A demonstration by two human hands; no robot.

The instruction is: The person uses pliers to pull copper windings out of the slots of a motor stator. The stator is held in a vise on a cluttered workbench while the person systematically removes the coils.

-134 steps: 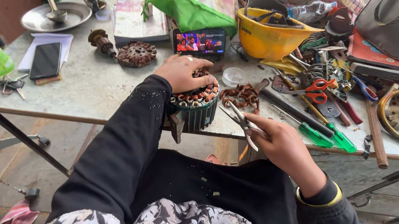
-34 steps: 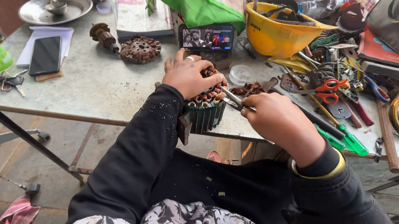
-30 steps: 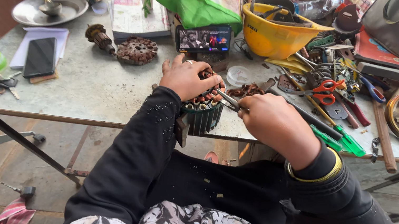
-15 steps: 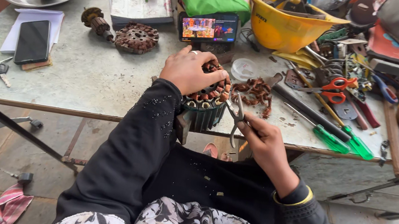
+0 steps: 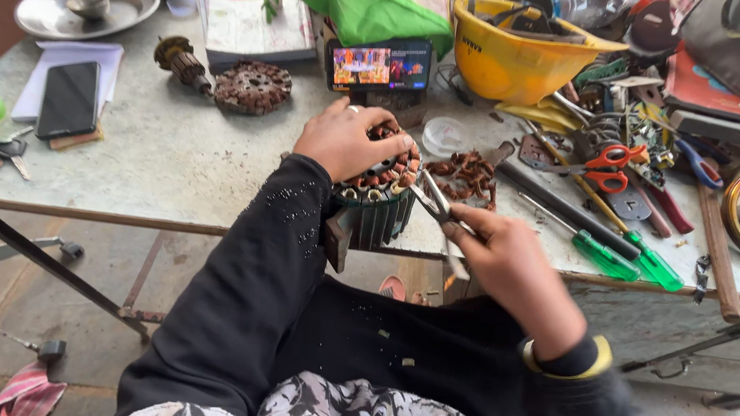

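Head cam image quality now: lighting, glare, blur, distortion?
Head view: even daylight with soft shadows; mild glare on the metal plate; hands and stator sharp, no motion blur; wide-angle bending shows along the table edge and at the frame corners.

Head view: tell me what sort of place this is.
Probably a small motor repair workbench: the left hand steadies a copper-wound stator, the right hand works pliers at it, and screwdrivers lie nearby.
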